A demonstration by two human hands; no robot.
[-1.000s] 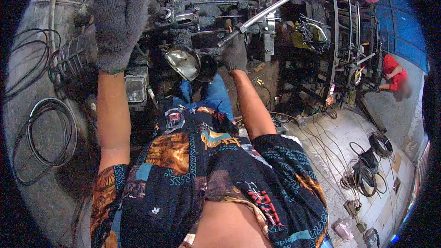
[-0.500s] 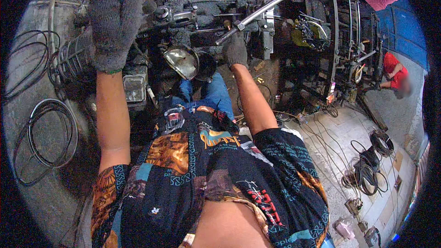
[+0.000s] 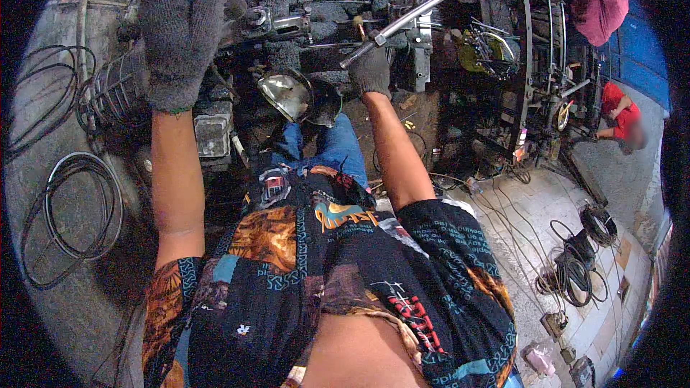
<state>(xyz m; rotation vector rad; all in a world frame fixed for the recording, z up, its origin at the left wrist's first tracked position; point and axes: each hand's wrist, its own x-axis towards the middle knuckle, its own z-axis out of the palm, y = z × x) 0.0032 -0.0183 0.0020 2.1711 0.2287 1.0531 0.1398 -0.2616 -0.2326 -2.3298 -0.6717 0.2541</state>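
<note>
Slanting over the grime-black metal machine [image 3: 290, 26], the long silver steel bar [image 3: 424, 11] lies beside my grey-gloved right hand [image 3: 371, 75], perhaps for leverage; my grey-gloved left hand [image 3: 182, 32] is well left of it. I can't tell either grip.

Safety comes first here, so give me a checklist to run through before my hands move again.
1. Gloves on both hands: ok; left hand and right hand wear grey knit gloves.
2. Right hand's hold on the metal bar: cannot tell; it is at the bar's lower end, grip unclear.
3. Left hand's hold: cannot tell; the glove hides what is beneath.
4. Machine free of dark debris: not ok; debris coats parts of it.
5. Others away from the hands: ok; people in pink and red are far right.
</note>
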